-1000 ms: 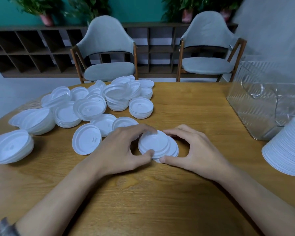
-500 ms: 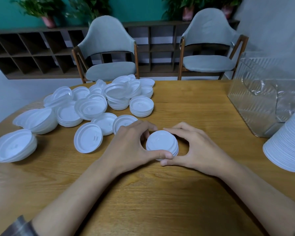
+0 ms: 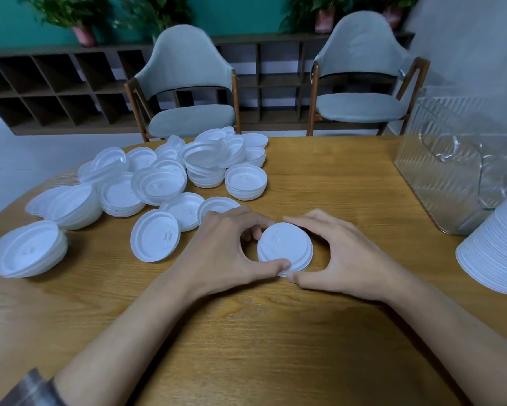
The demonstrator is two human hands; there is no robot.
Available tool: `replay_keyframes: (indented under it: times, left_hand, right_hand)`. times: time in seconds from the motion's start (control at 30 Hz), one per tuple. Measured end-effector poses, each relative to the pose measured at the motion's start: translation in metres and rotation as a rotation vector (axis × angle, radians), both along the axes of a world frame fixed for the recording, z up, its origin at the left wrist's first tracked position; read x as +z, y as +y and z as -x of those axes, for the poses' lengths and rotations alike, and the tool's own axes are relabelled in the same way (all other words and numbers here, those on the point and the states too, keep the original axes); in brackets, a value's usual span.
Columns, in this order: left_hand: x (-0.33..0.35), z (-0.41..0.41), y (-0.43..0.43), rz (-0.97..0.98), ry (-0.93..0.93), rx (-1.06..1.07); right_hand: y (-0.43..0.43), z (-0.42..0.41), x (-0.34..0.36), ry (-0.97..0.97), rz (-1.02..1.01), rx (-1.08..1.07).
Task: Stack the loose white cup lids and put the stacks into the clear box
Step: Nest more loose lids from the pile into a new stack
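Observation:
A short stack of white cup lids (image 3: 284,249) sits on the wooden table (image 3: 246,332) between both hands. My left hand (image 3: 228,247) curls round its left side, thumb at the front and fingers at the back. My right hand (image 3: 343,253) cups its right side the same way. Loose white lids and small lid stacks (image 3: 164,183) lie spread over the far left of the table. The clear box (image 3: 463,177) stands at the right edge. A tall leaning stack of lids (image 3: 495,250) lies in front of it.
Two grey chairs (image 3: 187,89) stand behind the table, with a dark shelf unit (image 3: 50,89) and potted plants along the wall. A single lid (image 3: 155,235) lies just left of my left hand. Bare wood stretches along the table's near side.
The fanned-out lids between my hands have been pushed together into one neat, aligned stack. Both hands have closed in tighter around it.

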State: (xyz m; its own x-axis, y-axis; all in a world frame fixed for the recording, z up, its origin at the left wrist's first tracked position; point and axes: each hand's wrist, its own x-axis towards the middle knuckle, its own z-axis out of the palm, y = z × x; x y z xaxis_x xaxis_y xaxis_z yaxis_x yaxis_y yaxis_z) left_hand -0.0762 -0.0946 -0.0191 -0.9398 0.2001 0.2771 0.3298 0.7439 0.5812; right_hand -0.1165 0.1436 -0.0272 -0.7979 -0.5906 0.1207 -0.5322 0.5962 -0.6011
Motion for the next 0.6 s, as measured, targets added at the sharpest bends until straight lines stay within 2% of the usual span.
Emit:
replay_keyframes:
  times: [0.33, 0.6]
  left_hand:
    - [-0.004, 0.002, 0.005, 0.019, 0.024, 0.049]
    - [-0.002, 0.004, -0.007, 0.058, -0.004, -0.067]
  right_hand:
    - [-0.001, -0.001, -0.001, 0.016, -0.072, -0.002]
    - [0.003, 0.003, -0.001, -0.048, -0.103, 0.02]
